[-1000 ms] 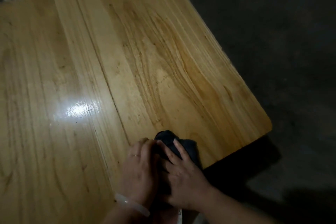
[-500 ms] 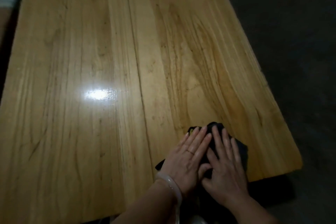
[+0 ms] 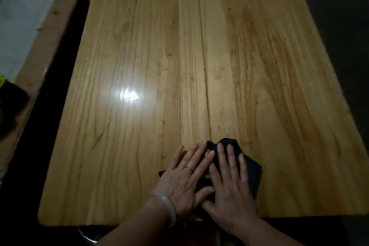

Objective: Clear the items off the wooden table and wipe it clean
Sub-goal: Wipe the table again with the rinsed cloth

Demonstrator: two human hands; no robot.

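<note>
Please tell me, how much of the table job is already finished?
Clearing looks done: only the dark cloth lies on the wooden table. Wiping is in hand: left hand and right hand press it flat near the near edge. Which areas remain unwiped is unclear.

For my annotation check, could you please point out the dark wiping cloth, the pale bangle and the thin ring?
dark wiping cloth point(image 3: 252, 172), head view, bare right part.
pale bangle point(image 3: 167, 205), head view, band on left wrist.
thin ring point(image 3: 188, 168), head view, band on left-hand finger.
</note>
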